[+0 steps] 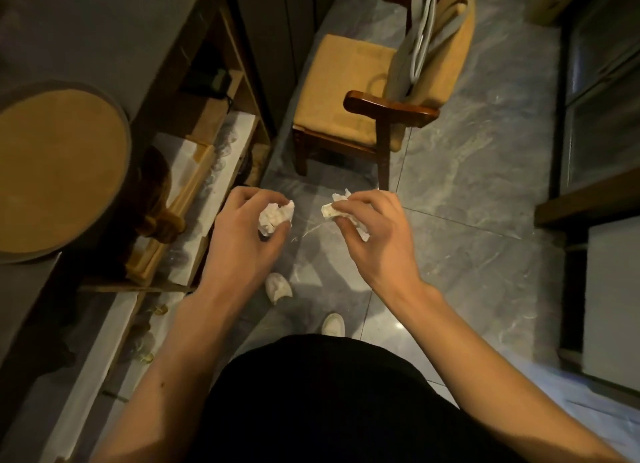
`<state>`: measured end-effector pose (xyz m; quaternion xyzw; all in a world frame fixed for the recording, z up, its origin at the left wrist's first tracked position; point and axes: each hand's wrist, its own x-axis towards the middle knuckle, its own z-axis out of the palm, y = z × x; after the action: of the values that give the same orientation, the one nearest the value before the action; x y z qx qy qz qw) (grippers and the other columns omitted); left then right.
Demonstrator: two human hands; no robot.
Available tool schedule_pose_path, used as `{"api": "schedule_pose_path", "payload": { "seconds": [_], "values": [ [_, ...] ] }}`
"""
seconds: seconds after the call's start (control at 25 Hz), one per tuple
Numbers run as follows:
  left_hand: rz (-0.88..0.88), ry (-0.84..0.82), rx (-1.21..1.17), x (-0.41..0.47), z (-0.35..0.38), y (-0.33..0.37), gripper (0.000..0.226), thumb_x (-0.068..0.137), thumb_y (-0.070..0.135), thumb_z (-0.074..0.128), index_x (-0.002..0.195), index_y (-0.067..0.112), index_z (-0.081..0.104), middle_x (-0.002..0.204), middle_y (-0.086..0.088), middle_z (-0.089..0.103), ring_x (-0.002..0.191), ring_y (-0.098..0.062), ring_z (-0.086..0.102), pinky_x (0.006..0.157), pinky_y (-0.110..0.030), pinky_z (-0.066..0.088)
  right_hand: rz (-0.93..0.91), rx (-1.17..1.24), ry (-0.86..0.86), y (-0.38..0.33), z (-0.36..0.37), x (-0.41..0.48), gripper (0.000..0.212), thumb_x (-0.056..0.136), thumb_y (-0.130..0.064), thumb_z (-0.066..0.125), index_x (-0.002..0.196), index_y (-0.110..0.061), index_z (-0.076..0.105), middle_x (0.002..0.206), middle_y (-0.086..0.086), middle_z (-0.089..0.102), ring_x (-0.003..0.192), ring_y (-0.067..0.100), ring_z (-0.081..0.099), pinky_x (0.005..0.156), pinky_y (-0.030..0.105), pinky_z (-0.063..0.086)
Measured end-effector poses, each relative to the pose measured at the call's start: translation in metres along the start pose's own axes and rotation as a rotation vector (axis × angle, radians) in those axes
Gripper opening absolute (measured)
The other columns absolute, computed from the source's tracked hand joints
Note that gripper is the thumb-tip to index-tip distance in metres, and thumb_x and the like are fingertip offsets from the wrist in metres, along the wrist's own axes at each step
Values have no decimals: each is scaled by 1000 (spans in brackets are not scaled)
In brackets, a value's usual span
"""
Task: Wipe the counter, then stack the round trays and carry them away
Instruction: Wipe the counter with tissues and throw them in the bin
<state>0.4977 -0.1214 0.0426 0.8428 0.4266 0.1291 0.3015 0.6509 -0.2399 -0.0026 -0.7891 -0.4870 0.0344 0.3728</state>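
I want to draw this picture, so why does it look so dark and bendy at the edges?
In the head view the room is dim and yellowish; the floor gleams where light bounces off it; the counter and the lines at the edges curve because the lens is wide; the corners are blurry, while the left hand and right hand, each holding a crumpled tissue, look sharp.

wooden chair point(367, 116) stood on grey marble floor point(467, 192) | tan cushion point(336, 88) on its seat | grey bag point(414, 57) leaned against the backrest | white shoes point(278, 287) below
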Motion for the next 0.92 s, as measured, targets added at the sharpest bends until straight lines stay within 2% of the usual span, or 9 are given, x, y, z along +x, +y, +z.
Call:
{"api": "schedule_pose_path", "payload": {
  "seconds": [0.28,0.48,0.68,0.76,0.92],
  "values": [
    [-15,15,-56,54,0,-19,26,87,25,70,112,26,66,119,3,53,99,0,46,76,-7,34,-25,0,-62,4,13,60,20,87,-11,71,107,-10,72,105,6,65,97,23,60,75,31,49],
    [-43,-6,-111,89,-8,-36,27,87,26,69,114,28,64,119,8,50,94,11,43,79,4,32,-60,-10,-106,-2,33,111,19,89,-14,68,108,-12,71,108,5,65,100,21,59,79,32,50],
    [-132,47,-111,113,-14,-42,25,88,26,68,113,30,64,117,11,47,93,9,43,76,-1,35,-139,31,-220,-4,57,150,21,88,-12,69,108,-12,71,108,5,65,102,20,59,80,35,52],
    [-178,95,-104,120,-10,-41,25,88,24,69,112,27,65,114,9,48,92,6,43,76,2,34,-179,52,-269,5,68,167,21,88,-13,70,109,-12,71,109,4,65,101,21,60,77,39,53],
    [-330,169,-72,131,3,-40,25,86,22,70,112,23,66,115,3,51,98,-7,48,77,-7,34,-281,141,-396,26,88,198,21,87,-12,70,108,-11,71,108,5,65,100,21,61,77,39,53]
  ]
}}
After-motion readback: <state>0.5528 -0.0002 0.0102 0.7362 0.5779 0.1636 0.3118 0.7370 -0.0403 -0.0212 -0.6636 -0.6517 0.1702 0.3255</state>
